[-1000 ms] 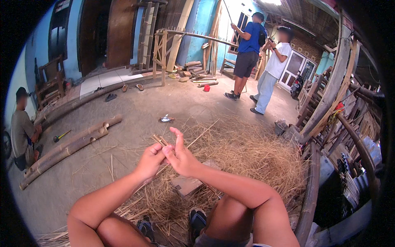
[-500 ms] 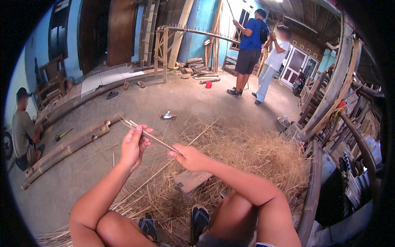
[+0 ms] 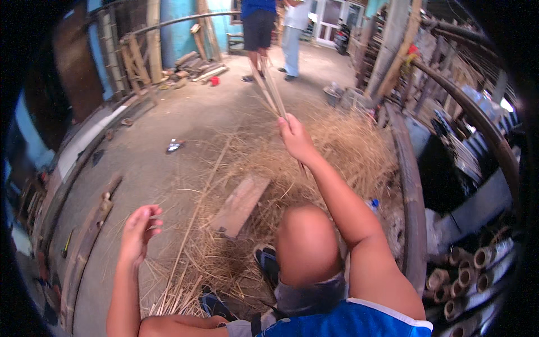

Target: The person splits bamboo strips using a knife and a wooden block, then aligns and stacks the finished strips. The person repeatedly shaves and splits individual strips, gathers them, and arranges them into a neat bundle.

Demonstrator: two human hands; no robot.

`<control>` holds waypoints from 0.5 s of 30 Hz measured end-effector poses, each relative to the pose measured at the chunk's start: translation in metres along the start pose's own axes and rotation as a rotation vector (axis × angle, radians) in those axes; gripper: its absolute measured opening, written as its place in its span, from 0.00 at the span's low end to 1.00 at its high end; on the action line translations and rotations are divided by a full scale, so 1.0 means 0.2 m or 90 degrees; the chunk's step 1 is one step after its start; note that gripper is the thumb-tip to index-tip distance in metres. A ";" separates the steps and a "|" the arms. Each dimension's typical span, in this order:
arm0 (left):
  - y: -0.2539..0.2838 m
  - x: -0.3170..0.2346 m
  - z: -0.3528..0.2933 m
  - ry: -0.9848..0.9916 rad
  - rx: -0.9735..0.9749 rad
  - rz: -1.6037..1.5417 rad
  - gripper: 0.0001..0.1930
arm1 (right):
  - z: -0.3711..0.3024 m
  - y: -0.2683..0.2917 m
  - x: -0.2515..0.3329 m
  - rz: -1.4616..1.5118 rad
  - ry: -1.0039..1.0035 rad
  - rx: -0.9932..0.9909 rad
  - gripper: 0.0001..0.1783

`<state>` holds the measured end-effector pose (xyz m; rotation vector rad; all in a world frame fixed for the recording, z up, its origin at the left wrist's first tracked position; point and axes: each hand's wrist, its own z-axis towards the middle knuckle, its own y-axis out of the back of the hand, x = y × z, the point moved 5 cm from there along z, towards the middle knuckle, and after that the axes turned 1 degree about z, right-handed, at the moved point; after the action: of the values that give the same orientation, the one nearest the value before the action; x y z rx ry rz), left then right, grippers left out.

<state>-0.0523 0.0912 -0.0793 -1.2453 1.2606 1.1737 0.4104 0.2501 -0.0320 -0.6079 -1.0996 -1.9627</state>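
In my right hand (image 3: pixel 296 140) are a few thin bamboo strips (image 3: pixel 275 95), gripped around their middle and pointing up and away from me. The strips fan slightly apart at the far end, and their lower ends show below my wrist. My left hand (image 3: pixel 140 231) hangs to the left above the floor, fingers curled loosely apart, holding nothing. Beneath and between my hands lies a wooden board (image 3: pixel 241 205) on a heap of bamboo shavings (image 3: pixel 348 151). Several long split strips (image 3: pixel 178 283) lie on the floor by my left foot.
A split bamboo pole (image 3: pixel 90 241) lies on the left floor. Two people (image 3: pixel 258 31) stand at the back. A bamboo rail (image 3: pixel 412 219) runs along my right, with cut bamboo tubes (image 3: pixel 466 275) stacked beyond it. A small shiny packet (image 3: pixel 174 146) lies ahead.
My left hand has let go of the strips and dropped to the left. My right hand has raised them forward, now upright. The view has turned right and down.
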 end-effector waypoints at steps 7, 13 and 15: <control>0.17 0.12 -0.11 0.075 -0.069 -0.055 0.20 | -1.07 0.33 -1.09 -0.202 -0.349 -0.034 0.23; 0.20 0.22 -0.11 0.139 -0.073 -0.070 0.19 | -0.72 1.08 -1.26 -0.378 -0.345 -0.115 0.27; 0.17 0.23 -0.11 0.164 -0.069 -0.049 0.19 | -0.40 1.36 -1.15 -0.616 -0.403 -0.147 0.36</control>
<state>-0.0866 0.0659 -0.1238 -1.5497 1.3360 1.0622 0.7622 0.1876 -0.1055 -0.9815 -1.7935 -2.8468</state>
